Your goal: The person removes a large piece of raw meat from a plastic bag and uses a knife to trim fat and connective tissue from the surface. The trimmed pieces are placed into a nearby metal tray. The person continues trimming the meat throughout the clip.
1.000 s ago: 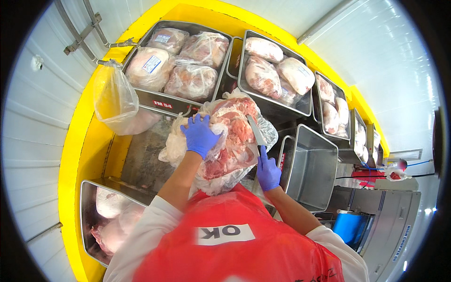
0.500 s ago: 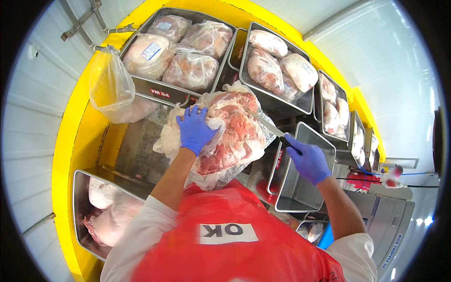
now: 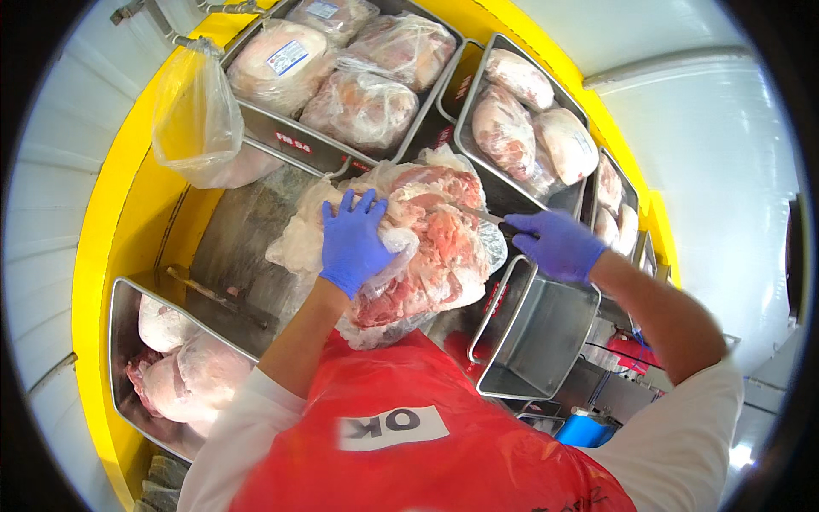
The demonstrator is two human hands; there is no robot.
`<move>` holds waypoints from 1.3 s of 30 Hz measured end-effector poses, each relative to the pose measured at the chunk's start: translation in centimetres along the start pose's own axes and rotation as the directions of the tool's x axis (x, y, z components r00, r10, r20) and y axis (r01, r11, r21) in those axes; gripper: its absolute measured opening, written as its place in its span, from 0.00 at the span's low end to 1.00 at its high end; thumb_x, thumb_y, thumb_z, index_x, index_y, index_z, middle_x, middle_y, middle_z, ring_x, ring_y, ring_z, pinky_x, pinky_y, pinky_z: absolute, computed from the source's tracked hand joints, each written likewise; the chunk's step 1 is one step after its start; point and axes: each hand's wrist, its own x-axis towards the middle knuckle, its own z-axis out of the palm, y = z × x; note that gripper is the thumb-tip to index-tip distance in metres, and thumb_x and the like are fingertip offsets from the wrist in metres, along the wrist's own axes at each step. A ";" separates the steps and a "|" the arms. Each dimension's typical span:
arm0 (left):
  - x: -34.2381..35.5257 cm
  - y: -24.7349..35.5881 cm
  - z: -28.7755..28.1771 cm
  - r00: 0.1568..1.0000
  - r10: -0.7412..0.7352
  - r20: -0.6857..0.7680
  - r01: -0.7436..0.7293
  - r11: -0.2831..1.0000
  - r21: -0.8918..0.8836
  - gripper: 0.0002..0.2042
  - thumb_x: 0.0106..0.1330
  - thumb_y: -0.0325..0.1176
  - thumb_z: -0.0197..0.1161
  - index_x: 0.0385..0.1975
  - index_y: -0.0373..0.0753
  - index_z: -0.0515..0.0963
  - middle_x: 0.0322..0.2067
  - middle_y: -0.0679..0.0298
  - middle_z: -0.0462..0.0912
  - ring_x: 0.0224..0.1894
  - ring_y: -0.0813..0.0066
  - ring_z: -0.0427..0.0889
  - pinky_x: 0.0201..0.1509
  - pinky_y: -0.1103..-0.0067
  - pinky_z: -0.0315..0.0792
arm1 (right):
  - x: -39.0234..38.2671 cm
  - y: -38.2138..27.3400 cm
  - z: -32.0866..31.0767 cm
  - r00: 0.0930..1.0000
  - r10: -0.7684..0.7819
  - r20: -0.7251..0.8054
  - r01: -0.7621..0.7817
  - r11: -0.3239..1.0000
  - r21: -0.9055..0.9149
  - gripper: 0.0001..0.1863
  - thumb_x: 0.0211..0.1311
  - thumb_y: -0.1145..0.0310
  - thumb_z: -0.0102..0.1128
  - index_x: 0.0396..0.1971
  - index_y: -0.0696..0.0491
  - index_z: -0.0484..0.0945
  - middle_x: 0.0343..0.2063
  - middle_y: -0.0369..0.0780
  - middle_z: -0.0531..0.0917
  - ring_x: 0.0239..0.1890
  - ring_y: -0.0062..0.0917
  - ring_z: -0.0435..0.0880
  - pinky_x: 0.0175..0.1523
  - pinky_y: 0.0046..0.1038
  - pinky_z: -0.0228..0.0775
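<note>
A large slab of raw meat (image 3: 426,264) lies in front of me on loose clear plastic wrap (image 3: 299,239). My left hand (image 3: 354,243), in a blue glove, presses on its left side with fingers spread, some plastic bunched beside the palm. My right hand (image 3: 554,243), also blue-gloved, grips a knife (image 3: 485,215) by its dark handle. The blade points left, and its front part is sunk in or hidden by the meat's upper right.
Metal tubs of bagged meat (image 3: 363,111) stand beyond the slab, with another tub (image 3: 525,183) to their right. At lower left is a meat-filled tub (image 3: 119,367). An open metal tub (image 3: 546,333) sits right of me. A clear plastic bag (image 3: 200,128) hangs at upper left.
My right hand and the knife have moved up; the blade now lies flatter and reaches deeper over or into the meat. My left hand stays on the slab. The whole view has shifted slightly.
</note>
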 end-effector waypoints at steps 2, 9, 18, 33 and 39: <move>-0.2 -0.2 -0.2 0.999 -0.035 -0.003 0.035 0.999 -0.015 0.43 0.50 0.59 0.77 0.68 0.50 0.75 0.71 0.61 0.72 0.74 0.54 0.65 0.77 0.44 0.51 | -0.3 -2.1 3.0 0.992 0.110 -0.066 -0.109 0.994 0.020 0.22 0.73 0.60 0.56 0.64 0.49 0.78 0.34 0.55 0.86 0.39 0.53 0.87 0.46 0.49 0.78; 0.3 0.6 -0.3 0.995 -0.099 -0.004 0.099 0.995 -0.012 0.41 0.51 0.59 0.76 0.67 0.50 0.75 0.71 0.61 0.71 0.74 0.53 0.64 0.76 0.46 0.52 | -3.8 -2.3 18.0 0.868 0.272 -0.417 -0.245 0.962 0.116 0.28 0.74 0.59 0.58 0.72 0.41 0.71 0.29 0.49 0.81 0.26 0.47 0.84 0.31 0.48 0.77; 0.5 0.6 0.1 0.997 -0.076 -0.019 0.077 0.995 0.057 0.41 0.52 0.55 0.76 0.68 0.48 0.74 0.72 0.61 0.71 0.73 0.52 0.65 0.76 0.49 0.53 | -1.0 -0.4 27.5 0.702 0.259 -0.663 -0.111 0.960 0.257 0.33 0.71 0.63 0.63 0.75 0.40 0.67 0.26 0.45 0.78 0.20 0.42 0.79 0.24 0.43 0.72; 0.9 -1.4 2.1 0.997 -0.012 -0.075 0.013 1.000 0.013 0.36 0.54 0.47 0.75 0.67 0.50 0.76 0.69 0.61 0.75 0.73 0.55 0.68 0.76 0.49 0.58 | -6.8 2.2 24.6 0.773 0.265 -0.576 -0.014 0.915 0.402 0.29 0.73 0.57 0.61 0.72 0.30 0.70 0.29 0.48 0.82 0.27 0.46 0.85 0.33 0.46 0.78; 0.3 0.2 1.5 0.990 0.027 -0.135 -0.018 0.997 0.072 0.34 0.53 0.38 0.71 0.66 0.50 0.76 0.66 0.58 0.77 0.70 0.48 0.69 0.76 0.54 0.58 | -11.1 10.2 31.5 0.665 0.495 -0.559 -0.064 0.784 0.618 0.34 0.72 0.58 0.62 0.76 0.42 0.64 0.42 0.51 0.86 0.38 0.50 0.88 0.39 0.47 0.80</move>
